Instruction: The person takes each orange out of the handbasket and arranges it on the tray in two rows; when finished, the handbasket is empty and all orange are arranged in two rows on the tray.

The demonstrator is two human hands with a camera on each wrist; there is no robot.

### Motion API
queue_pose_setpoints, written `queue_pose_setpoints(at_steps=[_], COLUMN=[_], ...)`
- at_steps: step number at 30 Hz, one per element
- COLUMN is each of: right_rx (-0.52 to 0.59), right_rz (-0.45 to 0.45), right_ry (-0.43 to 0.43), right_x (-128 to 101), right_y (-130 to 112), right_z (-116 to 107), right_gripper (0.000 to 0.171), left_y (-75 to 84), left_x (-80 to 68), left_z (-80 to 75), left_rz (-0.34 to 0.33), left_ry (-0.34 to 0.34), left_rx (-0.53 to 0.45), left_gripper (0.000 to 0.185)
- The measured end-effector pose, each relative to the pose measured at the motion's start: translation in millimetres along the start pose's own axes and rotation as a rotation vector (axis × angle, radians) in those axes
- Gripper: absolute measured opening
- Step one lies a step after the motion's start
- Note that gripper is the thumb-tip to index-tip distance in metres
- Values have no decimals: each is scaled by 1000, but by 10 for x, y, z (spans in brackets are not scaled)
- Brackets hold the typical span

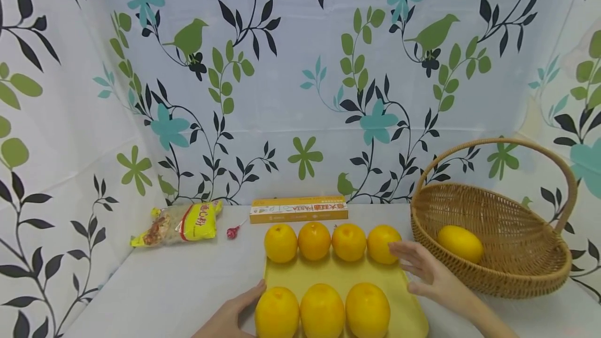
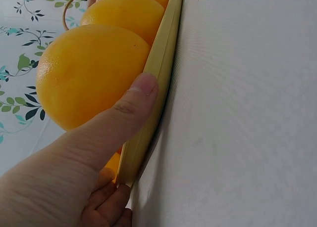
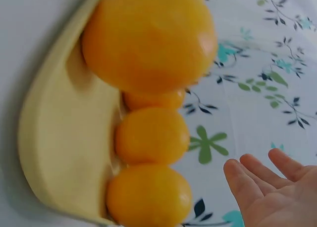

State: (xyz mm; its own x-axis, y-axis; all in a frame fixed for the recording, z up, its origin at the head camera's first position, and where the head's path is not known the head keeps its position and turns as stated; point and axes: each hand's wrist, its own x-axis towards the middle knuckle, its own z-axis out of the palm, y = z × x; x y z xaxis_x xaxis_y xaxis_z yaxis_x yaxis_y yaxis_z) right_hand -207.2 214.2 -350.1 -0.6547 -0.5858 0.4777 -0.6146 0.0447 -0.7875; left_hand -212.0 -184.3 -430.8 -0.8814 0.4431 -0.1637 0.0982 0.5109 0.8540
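Note:
A yellow tray (image 1: 338, 275) holds two rows of oranges, with three in the near row (image 1: 322, 311) and several in the far row (image 1: 314, 241). My left hand (image 1: 233, 313) rests at the tray's left side. In the left wrist view its thumb (image 2: 131, 101) lies along the tray rim (image 2: 161, 64), and the other fingers touch the edge farther along. Over the tray's right side hovers my right hand (image 1: 434, 278), fingers extended and holding nothing. In the head view its fingertips overlap the rightmost far orange (image 1: 381, 244).
A wicker basket (image 1: 521, 275) with a tall handle stands at the right, a yellow fruit (image 1: 460, 244) inside. Behind the tray lies an orange pasta box (image 1: 298, 209). Farther left are a red-wrapped lollipop (image 1: 232, 232) and a yellow food bag (image 1: 183, 223). Patterned cloth (image 1: 300, 93) encloses the table.

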Motion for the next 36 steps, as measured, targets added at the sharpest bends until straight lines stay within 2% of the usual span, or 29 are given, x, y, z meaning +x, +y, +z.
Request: queue_pose_setpoints(at_steps=[4, 7, 10, 12, 15, 18, 22, 25, 30, 32, 36], right_rx=[-55, -190, -376, -525, -704, -849, -918, -919, -825, -846, -1048], right_rz=[-7, 14, 128, 218, 361, 437, 506, 575, 672, 698, 685], right_ry=[85, 182, 308, 384, 432, 402, 274, 155, -17, -66, -124], right_x=[-21, -29, 20, 27, 4, -16, 26, 32, -11, -32, -63], right_y=[-83, -42, -94, -41, 92, 183, 70, 87, 192, 222, 291], right_z=[-204, -405, -582, -747, -1002, -1168, -1185, -1197, -1203, -1201, -1206], right_gripper=[50, 49, 45, 45, 47, 54, 69, 78, 86, 85, 69], left_y=[-5, -2, 5, 9, 7, -1, -5, -3, 3, 4, 1], left_x=[9, 13, 8, 4, 5, 7, 2, -4, -11, -12, -12], left_z=[6, 29, 42, 42, 40, 46, 49, 51, 56, 56, 51], left_rz=[14, 10, -13, -28, -24, -11, -3, -11, -12, -3, 14], left_ry=[-2, -1, 5, 9, 6, 4, 4, 3, -1, -4, -11], left_rx=[8, 8, 10, 10, 6, 4, 8, 12, 9, 3, -8], left_gripper=[75, 75, 75, 74, 74, 74, 74, 74, 73, 73, 74])
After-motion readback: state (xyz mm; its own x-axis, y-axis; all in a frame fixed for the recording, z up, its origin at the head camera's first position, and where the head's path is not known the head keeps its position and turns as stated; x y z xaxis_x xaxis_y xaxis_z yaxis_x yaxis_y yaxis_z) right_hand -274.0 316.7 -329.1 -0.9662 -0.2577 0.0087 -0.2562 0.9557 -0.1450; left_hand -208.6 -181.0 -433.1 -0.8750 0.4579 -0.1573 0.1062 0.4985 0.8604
